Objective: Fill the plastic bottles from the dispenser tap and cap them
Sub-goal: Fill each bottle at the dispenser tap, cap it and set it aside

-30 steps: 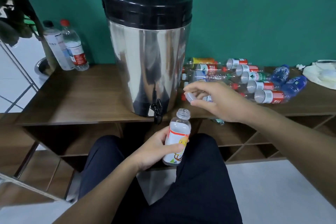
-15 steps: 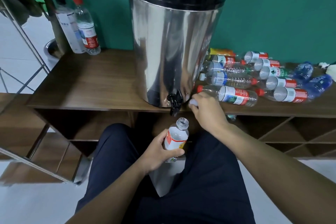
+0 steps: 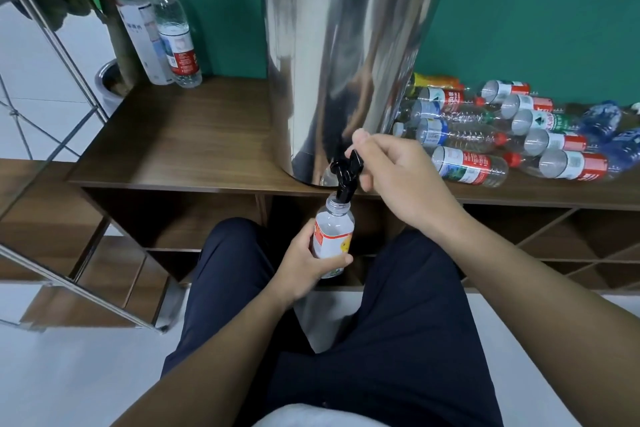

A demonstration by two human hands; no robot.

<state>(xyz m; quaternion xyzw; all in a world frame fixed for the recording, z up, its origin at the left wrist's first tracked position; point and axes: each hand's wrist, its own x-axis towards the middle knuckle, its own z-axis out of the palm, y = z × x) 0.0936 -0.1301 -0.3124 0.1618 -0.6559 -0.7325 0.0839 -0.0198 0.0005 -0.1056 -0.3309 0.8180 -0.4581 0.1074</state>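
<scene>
Left hand (image 3: 304,262) holding bottle (image 3: 333,236) under tap (image 3: 344,175), right hand (image 3: 398,173) gripping lever

My right hand (image 3: 398,180) has left the surface (image 3: 173,139) edge and now pinches the black tap lever (image 3: 355,161). My left hand (image 3: 308,265) has lifted the small bottle (image 3: 333,236) so its open neck sits right under the spout (image 3: 343,189).

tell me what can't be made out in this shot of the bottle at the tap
Head view only:
- Water flow: no stream shows where the tap meets the mouth of the bottle.
- Bottle's base: covered by the left hand.
- Tap lever: partly behind the right hand.
- Dispenser lid: cut off by the top edge.
- Label print on the lying bottles: too small to read.
</scene>
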